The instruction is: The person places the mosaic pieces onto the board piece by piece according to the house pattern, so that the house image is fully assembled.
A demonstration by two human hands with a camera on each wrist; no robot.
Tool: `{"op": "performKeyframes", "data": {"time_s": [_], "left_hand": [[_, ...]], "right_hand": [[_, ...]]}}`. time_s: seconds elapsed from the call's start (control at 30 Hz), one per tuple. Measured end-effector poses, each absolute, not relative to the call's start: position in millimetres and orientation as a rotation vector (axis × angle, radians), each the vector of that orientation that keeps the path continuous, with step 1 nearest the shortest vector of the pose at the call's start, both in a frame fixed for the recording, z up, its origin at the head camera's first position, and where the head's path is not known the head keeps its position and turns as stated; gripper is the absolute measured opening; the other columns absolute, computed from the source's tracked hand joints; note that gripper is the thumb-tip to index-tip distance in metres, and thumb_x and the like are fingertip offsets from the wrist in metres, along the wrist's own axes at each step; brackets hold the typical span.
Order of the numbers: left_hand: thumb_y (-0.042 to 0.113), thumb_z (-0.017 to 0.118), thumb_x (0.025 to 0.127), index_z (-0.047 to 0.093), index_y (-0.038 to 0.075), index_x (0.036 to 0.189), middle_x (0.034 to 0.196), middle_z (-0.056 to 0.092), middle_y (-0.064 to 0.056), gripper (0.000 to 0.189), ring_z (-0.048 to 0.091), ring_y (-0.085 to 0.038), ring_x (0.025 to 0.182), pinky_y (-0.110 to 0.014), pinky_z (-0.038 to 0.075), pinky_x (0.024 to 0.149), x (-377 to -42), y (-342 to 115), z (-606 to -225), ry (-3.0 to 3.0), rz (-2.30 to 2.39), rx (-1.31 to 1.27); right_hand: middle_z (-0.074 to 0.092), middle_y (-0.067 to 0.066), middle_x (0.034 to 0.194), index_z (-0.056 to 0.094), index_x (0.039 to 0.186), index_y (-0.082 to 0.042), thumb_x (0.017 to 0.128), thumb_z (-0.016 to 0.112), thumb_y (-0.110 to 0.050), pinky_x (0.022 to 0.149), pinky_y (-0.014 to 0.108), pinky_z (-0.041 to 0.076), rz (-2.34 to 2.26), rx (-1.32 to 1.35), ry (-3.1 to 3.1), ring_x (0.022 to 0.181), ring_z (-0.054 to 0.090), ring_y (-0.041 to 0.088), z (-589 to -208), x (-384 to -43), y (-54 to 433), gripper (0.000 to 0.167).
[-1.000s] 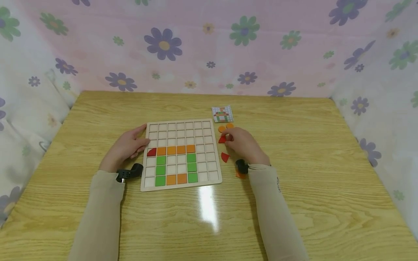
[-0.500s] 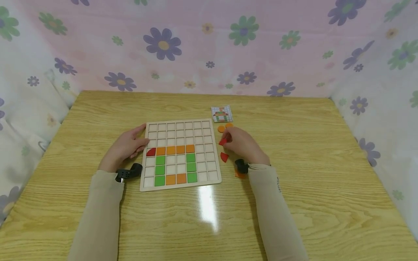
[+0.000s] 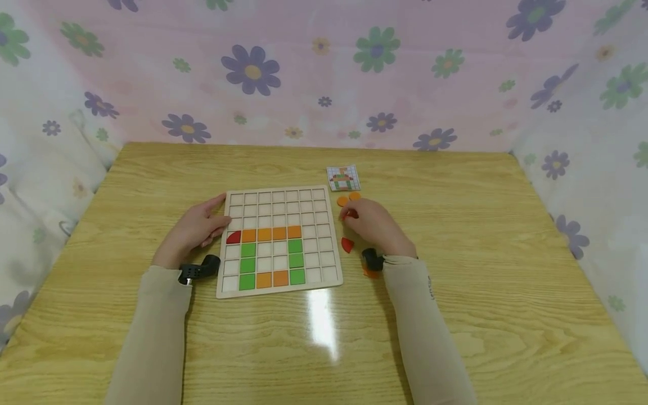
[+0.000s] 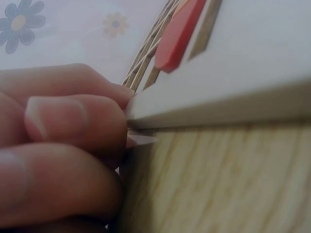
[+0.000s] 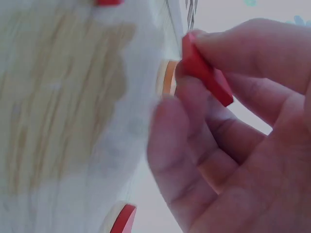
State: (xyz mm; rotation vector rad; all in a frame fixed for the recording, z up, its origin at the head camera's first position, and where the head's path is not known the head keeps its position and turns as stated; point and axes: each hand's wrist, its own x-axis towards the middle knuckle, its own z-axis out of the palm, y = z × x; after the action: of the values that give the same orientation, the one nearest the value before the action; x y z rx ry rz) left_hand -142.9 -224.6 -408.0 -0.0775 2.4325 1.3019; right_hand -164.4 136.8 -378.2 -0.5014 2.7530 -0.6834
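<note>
Green tiles and orange tiles fill part of the near four rows of the wooden board, with a red tile at its left edge; the far three rows look bare. The left hand pinches that edge; well apart, the right hand pinches a red piece beyond the board's right edge, where the counter carries a red wedge, two orange discs and a half-hidden orange piece. Judging by the small card, the top seems left to build.

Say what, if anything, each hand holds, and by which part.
The right hand pinches a red piece between thumb and fingers; which edge is unclear. The left hand touches the board at its left edge; whether it grips cannot be told.
</note>
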Motion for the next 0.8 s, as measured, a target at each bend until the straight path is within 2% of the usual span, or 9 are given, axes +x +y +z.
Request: {"op": "performKeyframes", "data": {"time_s": [0.27,0.57,0.8], "left_hand": [[0.034,0.051,0.089,0.014,0.029,0.144,0.052,0.044,-0.002,0.066,0.036,-0.015,0.036,-0.029,0.033,0.037,-142,-225,-409,2.440,1.293,-0.089],[0.032,0.051,0.089,0.015,0.029,0.144,0.052,0.043,-0.002,0.065,0.036,-0.015,0.036,-0.029,0.033,0.035,-141,-225,-408,2.445,1.307,-0.095],[0.032,0.052,0.089,0.016,0.030,0.143,0.052,0.043,-0.002,0.066,0.035,-0.015,0.036,-0.029,0.033,0.036,-141,-224,-407,2.428,1.330,-0.098]], "right_hand": [[0.063,-0.003,0.098,0.069,0.101,-0.016,0.089,0.052,-0.020,0.080,0.031,0.041,-0.708,-0.512,2.777,0.085,0.051,0.014,-375,-162,122,0.021],[0.059,-0.005,0.089,0.068,0.097,-0.018,0.086,0.060,-0.022,0.069,0.027,0.043,-0.714,-0.553,2.775,0.077,0.050,0.014,-377,-160,106,0.014],[0.059,-0.004,0.090,0.066,0.106,-0.018,0.087,0.059,-0.017,0.068,0.026,0.043,-0.771,-0.623,2.759,0.077,0.050,0.012,-381,-156,94,0.021]]}}
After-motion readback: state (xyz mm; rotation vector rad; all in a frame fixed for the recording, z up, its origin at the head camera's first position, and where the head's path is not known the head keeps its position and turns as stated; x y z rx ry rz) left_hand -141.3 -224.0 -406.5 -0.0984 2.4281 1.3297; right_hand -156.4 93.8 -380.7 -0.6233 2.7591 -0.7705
